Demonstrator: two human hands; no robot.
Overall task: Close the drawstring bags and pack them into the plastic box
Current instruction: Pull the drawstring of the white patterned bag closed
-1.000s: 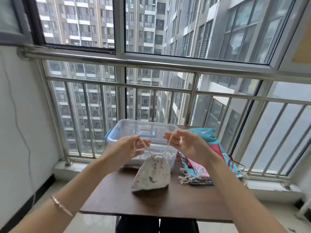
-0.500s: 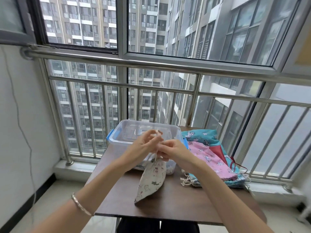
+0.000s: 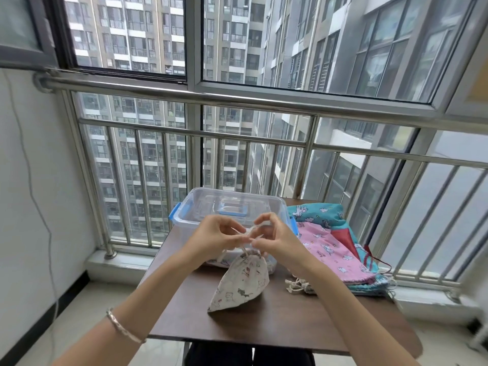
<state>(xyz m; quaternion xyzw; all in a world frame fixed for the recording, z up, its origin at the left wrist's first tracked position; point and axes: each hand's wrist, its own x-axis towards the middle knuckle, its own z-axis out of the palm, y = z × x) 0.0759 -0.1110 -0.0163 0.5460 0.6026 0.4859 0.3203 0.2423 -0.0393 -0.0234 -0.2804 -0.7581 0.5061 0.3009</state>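
A small white drawstring bag [image 3: 241, 282] with cartoon prints hangs tilted, its bottom corner on the brown table [image 3: 277, 323], its mouth cinched. My left hand [image 3: 214, 237] and my right hand [image 3: 274, 237] are close together just above it, each pinching the bag's cream drawstrings. Right behind my hands stands the clear plastic box [image 3: 227, 207] with blue latches, its lid off. To the right lies a pile of flat bags: a pink one [image 3: 330, 252] on top of a teal one [image 3: 317, 211].
Loose cream cord ends [image 3: 297, 285] lie on the table by my right forearm. A steel railing [image 3: 237, 101] and window run behind the table. A white wall [image 3: 39, 180] stands at the left. The table's front edge is near my lap.
My hands, spread apart pulling the strings a second ago, came together above the bag. The bag's mouth stayed cinched and the bag tipped to a slant.
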